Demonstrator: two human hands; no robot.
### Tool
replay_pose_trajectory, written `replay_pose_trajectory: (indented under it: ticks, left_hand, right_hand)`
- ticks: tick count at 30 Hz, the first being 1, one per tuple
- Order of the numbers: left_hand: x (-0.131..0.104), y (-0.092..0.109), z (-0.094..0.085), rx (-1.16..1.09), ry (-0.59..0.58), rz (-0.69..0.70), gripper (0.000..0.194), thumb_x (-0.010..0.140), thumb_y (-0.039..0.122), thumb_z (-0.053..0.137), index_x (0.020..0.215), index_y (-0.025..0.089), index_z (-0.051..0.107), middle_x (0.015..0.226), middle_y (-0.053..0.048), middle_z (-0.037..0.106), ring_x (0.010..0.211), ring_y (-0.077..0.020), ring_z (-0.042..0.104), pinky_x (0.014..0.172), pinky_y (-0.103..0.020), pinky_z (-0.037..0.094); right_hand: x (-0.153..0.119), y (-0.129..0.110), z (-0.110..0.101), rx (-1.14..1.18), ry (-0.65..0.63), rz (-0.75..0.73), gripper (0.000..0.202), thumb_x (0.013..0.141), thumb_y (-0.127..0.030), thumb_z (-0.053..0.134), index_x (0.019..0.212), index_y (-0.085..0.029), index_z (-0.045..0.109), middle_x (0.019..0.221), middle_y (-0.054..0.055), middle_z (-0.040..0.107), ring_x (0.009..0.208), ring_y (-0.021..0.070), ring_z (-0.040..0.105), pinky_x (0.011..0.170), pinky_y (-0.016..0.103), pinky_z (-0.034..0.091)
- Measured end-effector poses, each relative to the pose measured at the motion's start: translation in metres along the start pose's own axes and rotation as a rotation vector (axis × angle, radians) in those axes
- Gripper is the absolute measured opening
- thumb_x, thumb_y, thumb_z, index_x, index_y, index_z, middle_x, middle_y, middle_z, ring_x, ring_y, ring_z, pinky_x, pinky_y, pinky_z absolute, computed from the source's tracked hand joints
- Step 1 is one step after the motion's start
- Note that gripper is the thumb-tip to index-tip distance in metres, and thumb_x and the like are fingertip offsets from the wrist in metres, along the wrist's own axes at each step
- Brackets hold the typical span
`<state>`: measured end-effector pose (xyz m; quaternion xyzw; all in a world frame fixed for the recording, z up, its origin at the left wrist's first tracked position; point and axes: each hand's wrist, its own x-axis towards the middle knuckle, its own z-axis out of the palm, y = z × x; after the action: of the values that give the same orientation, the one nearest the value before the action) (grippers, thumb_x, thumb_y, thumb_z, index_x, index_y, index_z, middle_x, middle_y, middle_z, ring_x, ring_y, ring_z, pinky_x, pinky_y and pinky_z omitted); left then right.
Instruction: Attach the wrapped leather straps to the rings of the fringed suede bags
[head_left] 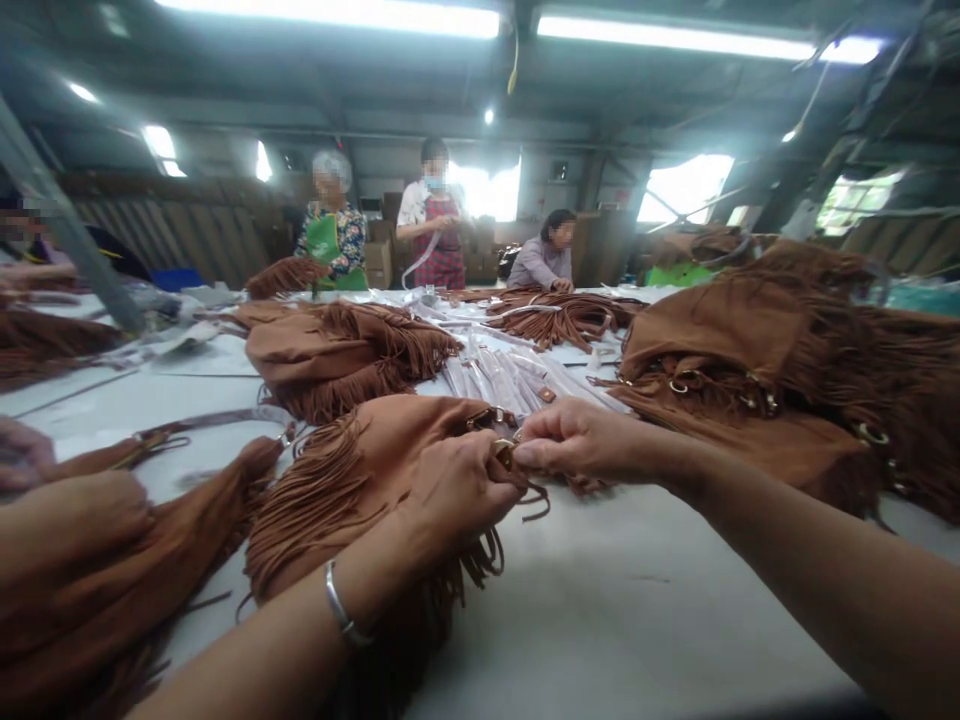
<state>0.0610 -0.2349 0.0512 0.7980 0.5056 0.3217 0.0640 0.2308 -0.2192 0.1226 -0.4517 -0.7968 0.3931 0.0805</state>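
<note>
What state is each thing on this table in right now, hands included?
Left hand: closed on the fringed brown bag.
Right hand: pinching the gold metal fitting.
Fringed brown bag: lying flat, fringe spread.
Bag pile: heaped on the right.
Wrapped straps: bundled, lying mid-table.
White table: bags lying on it.

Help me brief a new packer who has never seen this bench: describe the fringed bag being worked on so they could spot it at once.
Start at the long white table and look to its near edge. There lies a brown fringed bag, gripped by the left hand with the right hand pinching its gold metal ring. Unlike the heaped bags to the right, it lies alone between two hands.
</note>
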Motion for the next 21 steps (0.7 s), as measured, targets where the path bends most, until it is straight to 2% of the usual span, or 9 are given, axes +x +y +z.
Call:
replay_pose_trajectory:
  ticks: [4, 7, 9, 11, 13, 15, 18, 20, 21]
  left_hand:
    - [-0.004, -0.012, 0.012, -0.109, 0.018, -0.013, 0.021, 0.071, 0.03, 0.054, 0.056, 0.017, 0.05, 0.053, 0.001, 0.054, 0.05, -0.0093, 0.046, 0.05, -0.021, 0.027]
    - [-0.006, -0.022, 0.022, -0.154, 0.043, -0.055, 0.025, 0.074, 0.031, 0.052, 0.054, 0.016, 0.05, 0.051, 0.0, 0.054, 0.047, -0.0088, 0.044, 0.049, -0.021, 0.026]
    - [-0.005, -0.029, 0.029, -0.165, 0.039, -0.074, 0.025, 0.074, 0.031, 0.052, 0.055, 0.015, 0.05, 0.052, -0.001, 0.055, 0.048, -0.0094, 0.044, 0.05, -0.022, 0.026]
    - [-0.004, -0.036, 0.036, -0.168, 0.017, -0.083, 0.022, 0.073, 0.03, 0.052, 0.056, 0.015, 0.052, 0.054, -0.002, 0.056, 0.049, -0.0106, 0.046, 0.05, -0.022, 0.026]
    - [-0.003, -0.04, 0.04, -0.181, -0.034, -0.064, 0.018, 0.071, 0.027, 0.052, 0.057, 0.016, 0.053, 0.054, -0.001, 0.056, 0.049, -0.0108, 0.047, 0.049, -0.022, 0.026]
    - [-0.005, -0.038, 0.04, -0.207, -0.127, 0.009, 0.014, 0.068, 0.023, 0.053, 0.055, 0.017, 0.053, 0.051, 0.001, 0.055, 0.046, -0.0096, 0.048, 0.047, -0.021, 0.027]
    - [-0.014, -0.027, 0.032, -0.215, -0.236, 0.215, 0.009, 0.061, 0.022, 0.059, 0.056, 0.017, 0.052, 0.052, 0.002, 0.056, 0.048, -0.0093, 0.049, 0.048, -0.02, 0.03]
    - [-0.025, -0.02, 0.026, -0.137, -0.256, 0.305, 0.01, 0.063, 0.025, 0.059, 0.061, 0.018, 0.053, 0.057, 0.0, 0.057, 0.051, -0.0114, 0.05, 0.05, -0.022, 0.032]
    - [-0.031, -0.019, 0.025, -0.075, -0.268, 0.307, 0.013, 0.065, 0.03, 0.059, 0.065, 0.018, 0.053, 0.06, -0.001, 0.058, 0.053, -0.0131, 0.051, 0.051, -0.024, 0.033]
  right_hand:
    - [0.009, 0.003, 0.011, -0.119, 0.025, -0.179, 0.025, 0.08, -0.029, 0.049, 0.061, -0.014, 0.048, 0.053, -0.005, 0.035, 0.048, 0.0059, 0.033, 0.045, 0.019, 0.024]
    - [0.018, 0.013, 0.032, -0.162, 0.165, -0.253, 0.026, 0.082, -0.027, 0.045, 0.059, -0.014, 0.047, 0.055, -0.003, 0.038, 0.053, 0.0075, 0.036, 0.05, 0.02, 0.027]
    - [0.024, 0.021, 0.045, -0.167, 0.279, -0.253, 0.025, 0.083, -0.026, 0.043, 0.062, -0.014, 0.048, 0.058, -0.002, 0.042, 0.056, 0.0086, 0.039, 0.053, 0.021, 0.029]
    - [0.029, 0.03, 0.051, -0.168, 0.328, -0.241, 0.023, 0.083, -0.025, 0.043, 0.064, -0.013, 0.049, 0.06, -0.001, 0.044, 0.058, 0.0092, 0.04, 0.054, 0.021, 0.03]
    - [0.034, 0.039, 0.047, -0.126, 0.252, -0.231, 0.025, 0.082, -0.027, 0.045, 0.062, -0.013, 0.05, 0.058, -0.002, 0.041, 0.056, 0.0086, 0.038, 0.052, 0.021, 0.028]
    - [0.035, 0.046, 0.036, -0.023, 0.06, -0.212, 0.029, 0.08, -0.033, 0.05, 0.06, -0.012, 0.052, 0.054, -0.004, 0.036, 0.051, 0.0071, 0.033, 0.048, 0.02, 0.025]
    - [0.024, 0.048, 0.021, 0.172, -0.228, -0.169, 0.033, 0.072, -0.041, 0.061, 0.064, -0.008, 0.06, 0.051, -0.005, 0.035, 0.046, 0.0053, 0.029, 0.043, 0.018, 0.021]
    - [0.008, 0.043, 0.021, 0.191, -0.281, -0.169, 0.031, 0.073, -0.039, 0.062, 0.07, -0.008, 0.064, 0.051, -0.004, 0.04, 0.046, 0.0058, 0.033, 0.043, 0.018, 0.025]
    - [-0.002, 0.039, 0.024, 0.128, -0.218, -0.181, 0.027, 0.075, -0.035, 0.06, 0.069, -0.01, 0.065, 0.052, -0.004, 0.043, 0.047, 0.0065, 0.037, 0.044, 0.018, 0.028]
